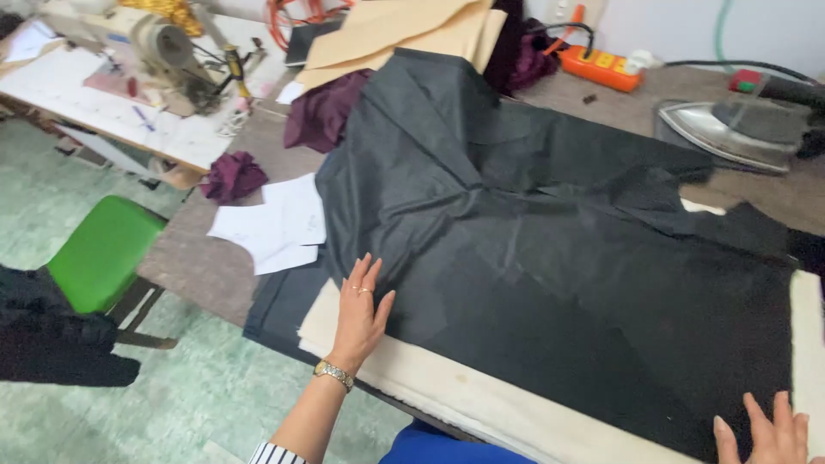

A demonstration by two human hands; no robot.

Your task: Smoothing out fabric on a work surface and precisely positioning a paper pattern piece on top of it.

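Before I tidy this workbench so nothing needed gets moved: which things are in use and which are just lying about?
In use:
- left hand, flat on the black fabric
- right hand, at its near edge
- cream pad beneath

Lying about:
- iron
- purple scraps
- white paper pieces
- tan pattern sheets
- orange power strip
- sewing machine
- green chair

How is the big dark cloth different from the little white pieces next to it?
The dark grey fabric is much bigger than the white cut pieces. It covers most of the padded table, while they sit near its left edge. It has folds and wrinkles; they lie flat. The left hand and right hand rest on it; nothing touches the white pieces. Both lie on the same work surface.
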